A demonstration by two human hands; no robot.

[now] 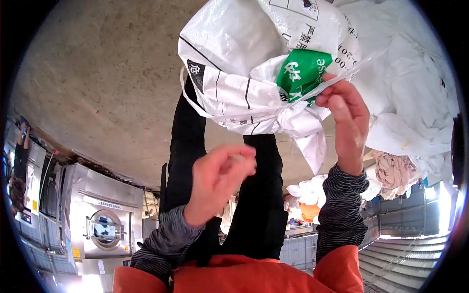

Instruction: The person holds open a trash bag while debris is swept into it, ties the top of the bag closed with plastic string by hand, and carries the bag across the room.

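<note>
A white woven plastic sack with black printing and a green printed patch is in front of me at the top of the head view. Its material is gathered in a twisted, knot-like bunch, with a loose tail hanging down. My right hand is at the sack's right side, its thumb and fingers pinching a thin strip of the sack's edge. My left hand is apart from the sack, below it. Its fingers are curled together and slightly blurred, and I see nothing in them.
A large heap of white cloth or sheeting lies on the right, with a beige pile beside it. Bare concrete floor spreads to the left. A steel washing machine stands lower left. Another person is at the far left edge.
</note>
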